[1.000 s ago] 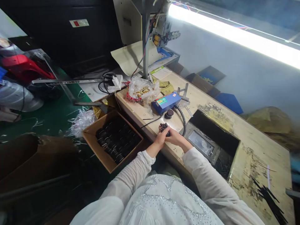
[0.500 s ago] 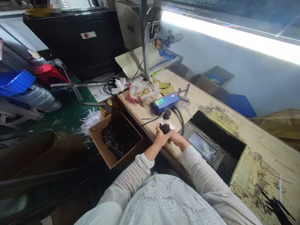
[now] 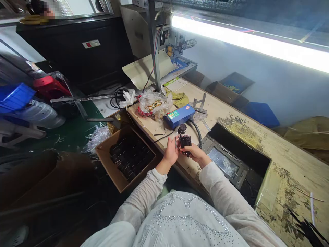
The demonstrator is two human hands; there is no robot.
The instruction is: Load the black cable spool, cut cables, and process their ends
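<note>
A bundle of thin black tube-like pieces [image 3: 185, 140] stands roughly upright in my right hand [image 3: 195, 153], whose fingers wrap round its lower part. My left hand [image 3: 171, 151] is just left of the bundle, fingers stretched out and palm turned toward it. A narrow dark strip shows along the left fingers; whether they grip it I cannot tell. Just beyond the hands, a round banded bundle [image 3: 182, 128] of similar dark pieces stands on the wooden table [image 3: 218, 103]. Left of and below the table edge, a cardboard box [image 3: 104, 151] holds several black banded bundles.
A blue device [image 3: 180, 116] with a ribbed hose [image 3: 197, 132] lies beyond the hands. Near it are a plastic bag of gold-coloured bits [image 3: 156, 103] and metal calipers [image 3: 202, 106]. Right of my hands, a recessed opening in the table holds a metal panel [image 3: 223, 161]. A tube light [image 3: 244, 43] hangs above.
My left hand has come away from the bundle to the left and its fingers have straightened. The right hand keeps the bundle. The camera view has shifted slightly.
</note>
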